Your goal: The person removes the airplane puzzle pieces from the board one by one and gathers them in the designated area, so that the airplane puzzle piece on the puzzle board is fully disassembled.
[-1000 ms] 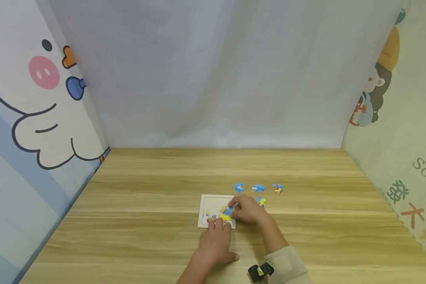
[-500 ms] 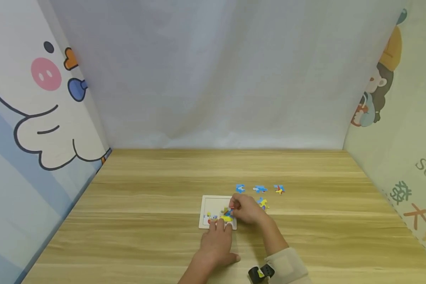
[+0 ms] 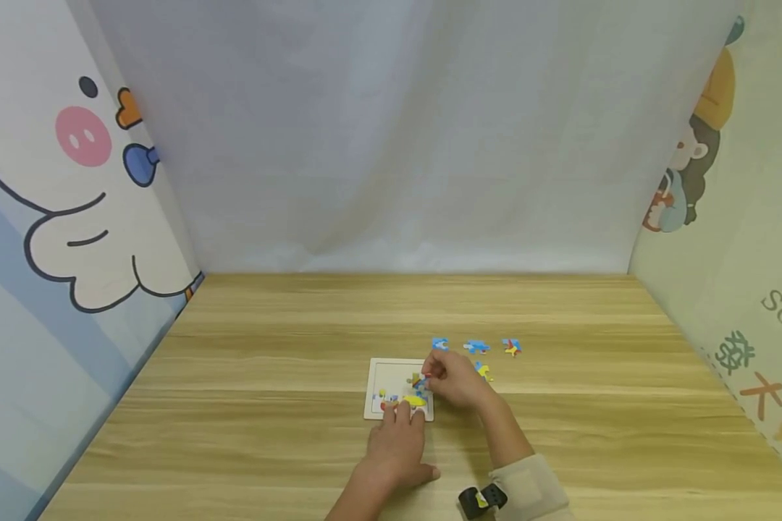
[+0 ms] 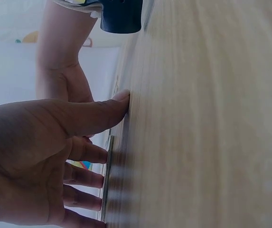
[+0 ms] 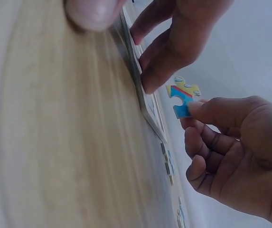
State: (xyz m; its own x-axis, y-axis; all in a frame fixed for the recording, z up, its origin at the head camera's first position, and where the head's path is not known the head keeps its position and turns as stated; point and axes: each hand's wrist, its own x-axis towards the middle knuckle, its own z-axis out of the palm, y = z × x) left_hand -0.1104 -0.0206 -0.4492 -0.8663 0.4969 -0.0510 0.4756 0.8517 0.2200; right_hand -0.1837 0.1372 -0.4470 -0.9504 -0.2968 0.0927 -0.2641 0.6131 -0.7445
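Observation:
My right hand pinches a blue, yellow and red jigsaw piece between thumb and fingers. In the right wrist view that piece is raised clear of the puzzle board, a pale square tray with a thin rim. In the head view it is over the board's right side. Straight fingers of my left hand press on the board's near edge, with the thumb spread out to the right over the table. Fitted along the near side of the board are several colourful pieces, including a yellow one, partly covered by the left fingertips.
Several loose jigsaw pieces lie right of and beyond the board, among them a blue one, a blue-red-yellow one and a yellow-blue one. The wooden table meets a pale curtain at the back.
My right hand has shifted slightly away from me and turned the pinched piece, uncovering more of the yellow piece on the board. The left hand stays put.

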